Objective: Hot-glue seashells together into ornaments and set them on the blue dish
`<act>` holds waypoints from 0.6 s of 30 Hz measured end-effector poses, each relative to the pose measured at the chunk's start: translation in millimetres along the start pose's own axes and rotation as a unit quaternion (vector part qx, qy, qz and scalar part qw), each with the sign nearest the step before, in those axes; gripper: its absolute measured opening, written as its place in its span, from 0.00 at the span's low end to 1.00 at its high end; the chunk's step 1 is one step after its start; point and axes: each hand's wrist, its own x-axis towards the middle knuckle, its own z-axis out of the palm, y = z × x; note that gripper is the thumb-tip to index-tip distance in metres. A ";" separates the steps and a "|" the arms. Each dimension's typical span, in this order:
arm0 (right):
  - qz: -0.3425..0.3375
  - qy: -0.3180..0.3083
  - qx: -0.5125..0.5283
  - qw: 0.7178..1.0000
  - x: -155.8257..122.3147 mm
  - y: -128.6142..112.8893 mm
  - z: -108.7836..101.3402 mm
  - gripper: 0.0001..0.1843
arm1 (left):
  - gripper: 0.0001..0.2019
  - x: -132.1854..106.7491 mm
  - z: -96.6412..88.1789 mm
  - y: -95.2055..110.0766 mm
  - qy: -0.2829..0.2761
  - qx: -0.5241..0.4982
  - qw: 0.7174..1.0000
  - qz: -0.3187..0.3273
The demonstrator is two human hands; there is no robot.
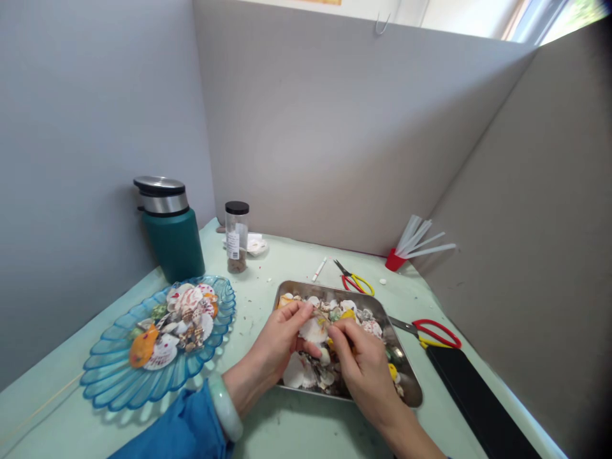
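Note:
Over the metal tray (415, 390), my left hand (287, 328) pinches a pale scallop shell (314, 330) between thumb and fingers. My right hand (359, 357) is at the shell's right edge, its thumb and index finger closed together. Whatever lies between those right fingertips is too small or hidden to make out. Thin yellowish strands show near the top of the shell. Beneath both hands the tray holds many mixed shells (299, 373), white, spotted and some yellow pieces. A pale green bangle (224, 407) circles my left wrist.
On the left stand a blue scalloped dish (102, 376) of shells and a teal bottle (174, 245). Behind are a black-lidded jar (236, 237) and small scissors (354, 278). Large scissors (430, 333), a long black object (471, 395) and a red cup (394, 260) with white sticks lie right.

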 end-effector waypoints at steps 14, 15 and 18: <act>-0.025 0.024 -0.014 0.999 -3.5 5.6 2.9 0.08 | 0.13 1.3 1.6 2.1 -0.010 0.000 1.000 -0.001; -0.022 0.033 -0.012 0.999 -3.4 6.0 3.3 0.06 | 0.13 1.6 1.4 2.0 -0.011 0.001 1.000 -0.003; -0.035 0.057 -0.012 0.998 -2.0 7.4 4.2 0.05 | 0.13 2.0 1.2 2.0 -0.013 0.004 1.000 -0.005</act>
